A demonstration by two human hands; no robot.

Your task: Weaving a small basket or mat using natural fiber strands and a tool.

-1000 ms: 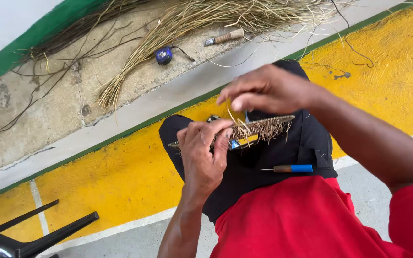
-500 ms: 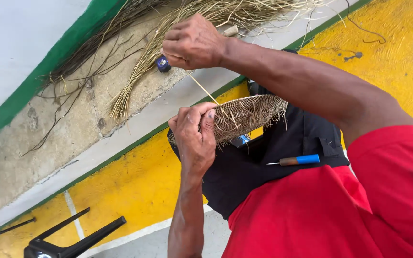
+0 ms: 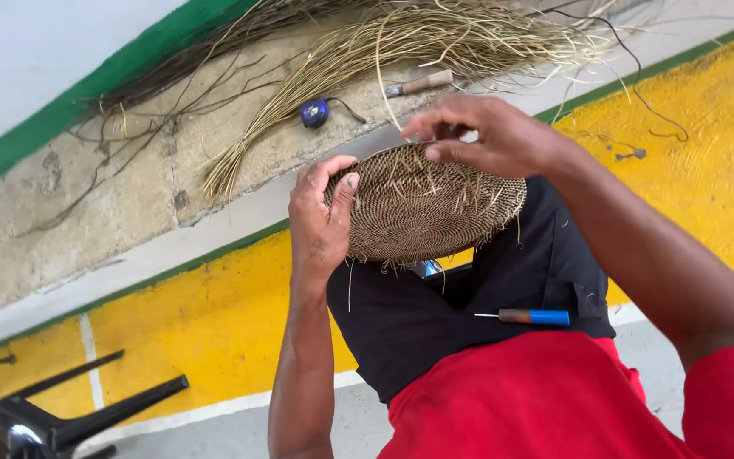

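Note:
My left hand [image 3: 320, 223] grips the left rim of a round woven basket base [image 3: 422, 208] made of brown fibre, tilted up so its flat face shows, with loose straw ends sticking out of it. My right hand [image 3: 490, 134] is at the basket's top edge, fingers pinched on a thin pale straw strand [image 3: 381, 85] that runs up toward the straw pile. A small awl with a blue and brown handle [image 3: 533, 317] lies on my black-clad lap.
A heap of dry straw and dark twigs [image 3: 358, 42] lies on the concrete ledge, with a blue round object [image 3: 315, 112] and a wooden-handled tool [image 3: 422, 83] among it. The floor is painted yellow [image 3: 180, 331]. Black chair legs [image 3: 70, 416] stick in at bottom left.
My right hand came back down from the straw pile to the basket's top edge. The basket base has been tilted up from edge-on, and its face shows.

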